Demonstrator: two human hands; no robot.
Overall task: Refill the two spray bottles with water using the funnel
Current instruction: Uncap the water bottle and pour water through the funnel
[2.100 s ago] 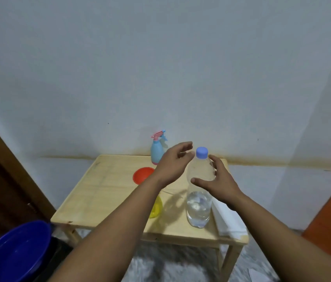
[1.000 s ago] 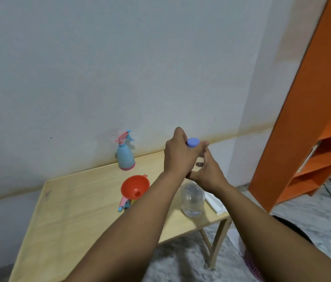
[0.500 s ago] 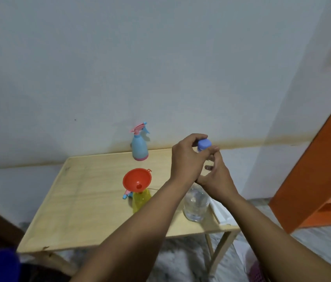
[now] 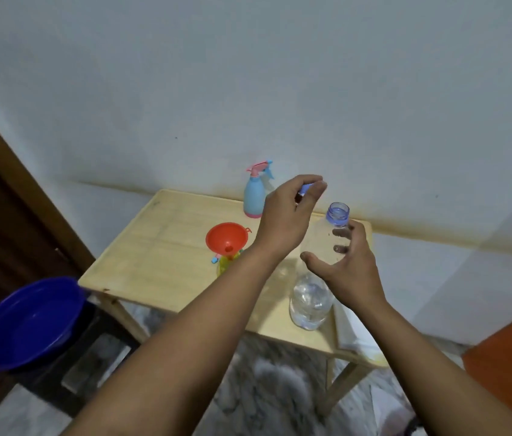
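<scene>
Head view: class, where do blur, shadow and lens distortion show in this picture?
Head view: the blue basin at the left edge is smeared; a soft shadow falls behind the blue spray bottle on the wall; the wall's base line bows, a wide-angle effect.

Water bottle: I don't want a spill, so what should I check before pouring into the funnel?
1. Cap off the water bottle: ok, pinched in the left hand.
2. Right hand grips the bottle: ok.
3. Funnel seated in the yellow bottle: ok.
4. Funnel upright: ok.
5. Water left in the bottle: ok, low.
6. Blue spray bottle opened: not ok, its head is on.
</scene>
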